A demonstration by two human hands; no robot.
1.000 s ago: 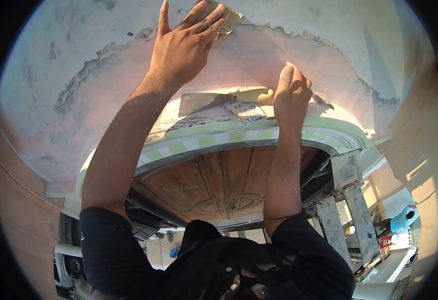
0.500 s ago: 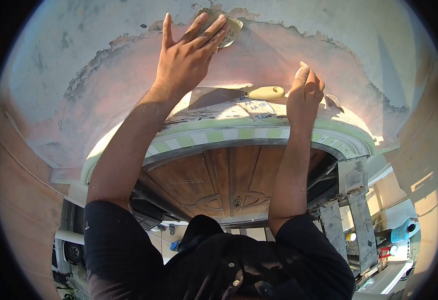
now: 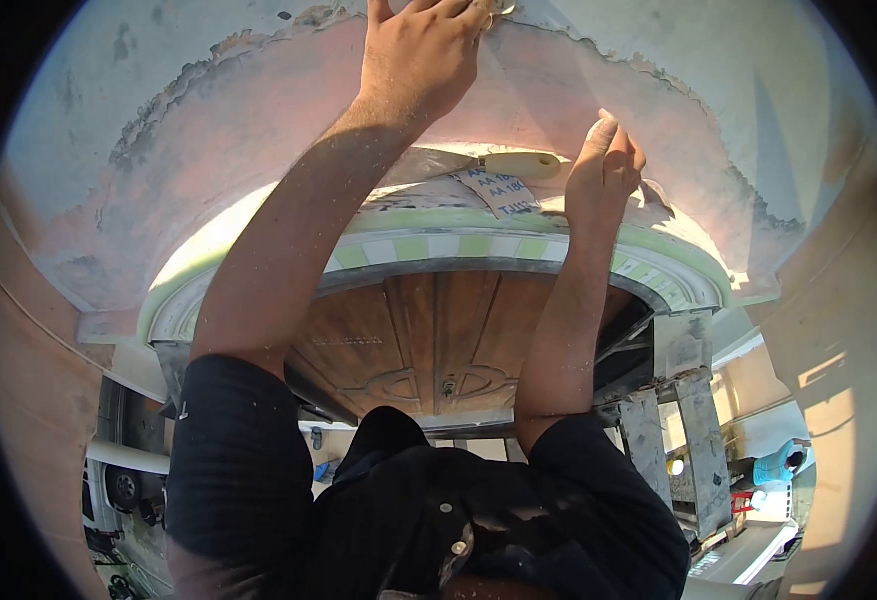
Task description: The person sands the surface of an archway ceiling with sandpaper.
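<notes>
High on the wall, my left hand (image 3: 423, 50) presses a piece of sandpaper (image 3: 501, 7) to the surface; its fingers and most of the sheet run past the top of the view. Lower and to the right, my right hand (image 3: 603, 175) is closed beside the wall, thumb up and fingers curled; whether anything is inside is hidden. Between the arms a putty knife (image 3: 521, 165) with a pale handle lies on the ledge (image 3: 408, 215) over the door. Under it rests another sandpaper sheet (image 3: 498, 190) with blue lettering, back side up.
The wall (image 3: 288, 110) has a pink stripped area with a ragged, peeling paint edge. Below the ledge is a wooden double door (image 3: 428, 340). Wooden planks (image 3: 703, 450) stand at the right. A person in a blue shirt (image 3: 780, 464) and a parked vehicle (image 3: 123, 485) are farther down.
My left hand has slid up and to the right along the wall with the sandpaper. My right hand stays by the ledge. The whole view has shifted slightly.
</notes>
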